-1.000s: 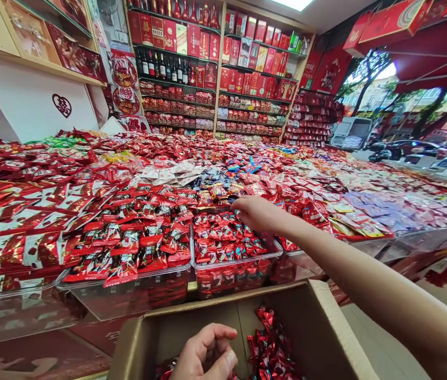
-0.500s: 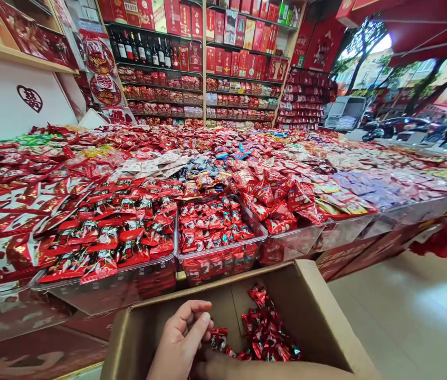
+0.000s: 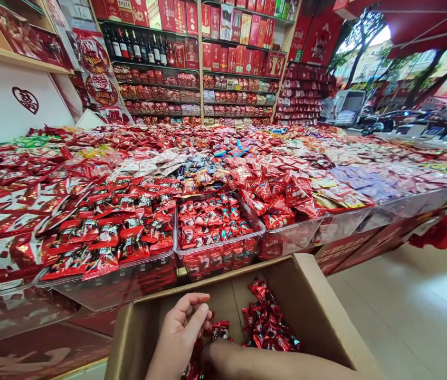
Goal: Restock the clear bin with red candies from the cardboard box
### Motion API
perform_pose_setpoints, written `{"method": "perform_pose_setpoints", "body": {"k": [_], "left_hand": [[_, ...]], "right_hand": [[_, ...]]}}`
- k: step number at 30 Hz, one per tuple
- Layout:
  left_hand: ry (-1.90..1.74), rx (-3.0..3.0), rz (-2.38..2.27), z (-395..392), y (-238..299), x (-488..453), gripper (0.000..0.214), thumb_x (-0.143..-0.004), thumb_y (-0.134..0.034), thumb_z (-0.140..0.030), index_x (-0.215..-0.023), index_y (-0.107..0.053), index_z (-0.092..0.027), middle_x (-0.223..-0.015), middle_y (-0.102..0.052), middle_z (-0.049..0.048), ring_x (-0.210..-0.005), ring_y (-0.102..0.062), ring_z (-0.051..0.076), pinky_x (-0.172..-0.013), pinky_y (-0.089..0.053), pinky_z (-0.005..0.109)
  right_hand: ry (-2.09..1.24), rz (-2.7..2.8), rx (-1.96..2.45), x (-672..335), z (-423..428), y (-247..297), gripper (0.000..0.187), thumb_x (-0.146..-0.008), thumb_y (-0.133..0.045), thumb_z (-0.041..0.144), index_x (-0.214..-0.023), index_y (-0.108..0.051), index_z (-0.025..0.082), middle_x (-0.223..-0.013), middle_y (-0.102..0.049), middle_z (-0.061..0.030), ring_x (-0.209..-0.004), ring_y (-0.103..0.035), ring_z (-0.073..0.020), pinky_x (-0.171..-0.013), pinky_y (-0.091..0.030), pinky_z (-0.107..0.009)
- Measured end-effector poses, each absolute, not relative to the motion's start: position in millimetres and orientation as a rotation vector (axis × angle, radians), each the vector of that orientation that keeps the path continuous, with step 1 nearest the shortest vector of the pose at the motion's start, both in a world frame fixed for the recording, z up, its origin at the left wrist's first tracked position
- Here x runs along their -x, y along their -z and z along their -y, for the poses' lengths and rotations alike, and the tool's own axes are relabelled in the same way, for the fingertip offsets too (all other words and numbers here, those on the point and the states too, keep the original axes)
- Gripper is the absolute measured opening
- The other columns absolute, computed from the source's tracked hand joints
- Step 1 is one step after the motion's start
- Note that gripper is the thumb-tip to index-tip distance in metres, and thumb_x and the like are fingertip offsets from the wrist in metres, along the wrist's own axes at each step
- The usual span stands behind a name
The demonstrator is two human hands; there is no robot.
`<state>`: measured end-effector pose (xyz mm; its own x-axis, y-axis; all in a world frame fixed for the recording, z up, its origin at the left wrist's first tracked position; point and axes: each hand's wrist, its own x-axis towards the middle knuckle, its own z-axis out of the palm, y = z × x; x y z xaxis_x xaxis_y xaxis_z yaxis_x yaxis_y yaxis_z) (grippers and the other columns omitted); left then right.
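Observation:
An open cardboard box (image 3: 318,306) sits low in front of me, with a heap of small red foil-wrapped candies (image 3: 267,326) in its bottom. My left hand (image 3: 181,330) is inside the box at its left, fingers curled together over the candies; what it holds is hidden. My right hand (image 3: 209,352) reaches in from the lower right, the bare forearm lying across the box. Its fingers are buried among the wrappers under my left hand. Just beyond the box stands a clear plastic bin (image 3: 223,244) filled with the same small red candies.
A wide display of clear bins (image 3: 128,264) heaped with red sweet packets stretches ahead and to both sides. Shelves of red gift boxes and wine bottles (image 3: 144,50) line the back wall. Pale tiled floor (image 3: 417,311) lies to the right, and the street shows beyond.
My right hand has come back from the clear bin of candies and gone down into the cardboard box. The view has tipped down and closer to the box. My left hand stayed in the box.

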<state>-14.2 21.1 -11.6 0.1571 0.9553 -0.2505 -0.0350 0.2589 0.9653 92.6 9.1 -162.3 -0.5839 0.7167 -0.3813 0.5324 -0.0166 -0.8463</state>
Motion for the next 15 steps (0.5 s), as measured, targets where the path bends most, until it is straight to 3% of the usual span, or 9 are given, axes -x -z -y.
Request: {"method": "perform_pose_setpoints", "body": {"k": [2, 6, 10, 15], "left_hand": [[-0.929, -1.116, -1.208, -24, 15, 18, 0.021, -0.069, -0.058, -0.029, -0.085, -0.061, -0.016, -0.071, -0.066, 0.0028, -0.069, -0.06, 0.017, -0.066, -0.046, 0.027], [-0.85, -1.299, -1.267, -24, 20, 20, 0.029, -0.073, -0.053, -0.03, -0.098, -0.061, -0.018, -0.102, -0.064, 0.0069, -0.1, -0.053, 0.022, -0.091, -0.035, 0.034], [-0.677, -1.346, -1.201, -21, 19, 14, 0.039, -0.072, -0.055, -0.035, -0.107, -0.056, -0.018, -0.108, -0.062, 0.0078, -0.097, -0.055, 0.021, -0.084, -0.04, 0.032], [-0.704, -1.372, -1.235, -21, 19, 12, 0.034, -0.067, -0.061, -0.033, -0.097, -0.06, -0.016, -0.082, -0.068, 0.0042, -0.074, -0.06, 0.019, -0.069, -0.045, 0.028]], "right_hand": [[-1.714, 1.806, 1.512, -104, -13, 139, 0.012, -0.037, -0.059, 0.015, -0.041, -0.052, 0.024, -0.038, -0.042, 0.0083, -0.041, -0.043, -0.0111, -0.041, -0.032, -0.024], [-1.743, 1.307, 1.398, -141, -18, 84, 0.019, -0.048, -0.058, 0.013, -0.066, -0.056, 0.018, -0.055, -0.052, 0.0061, -0.048, -0.046, -0.0065, -0.049, -0.037, -0.021], [-1.813, 0.937, 1.154, -162, -11, 46, 0.025, -0.051, -0.068, 0.016, -0.073, -0.055, 0.015, -0.057, -0.055, 0.0049, -0.049, -0.047, -0.0055, -0.05, -0.037, -0.019], [-1.886, 0.815, 1.045, -160, 0, 41, 0.025, -0.053, -0.071, 0.018, -0.074, -0.056, 0.013, -0.056, -0.055, 0.0044, -0.048, -0.046, -0.0044, -0.049, -0.035, -0.019]]}}
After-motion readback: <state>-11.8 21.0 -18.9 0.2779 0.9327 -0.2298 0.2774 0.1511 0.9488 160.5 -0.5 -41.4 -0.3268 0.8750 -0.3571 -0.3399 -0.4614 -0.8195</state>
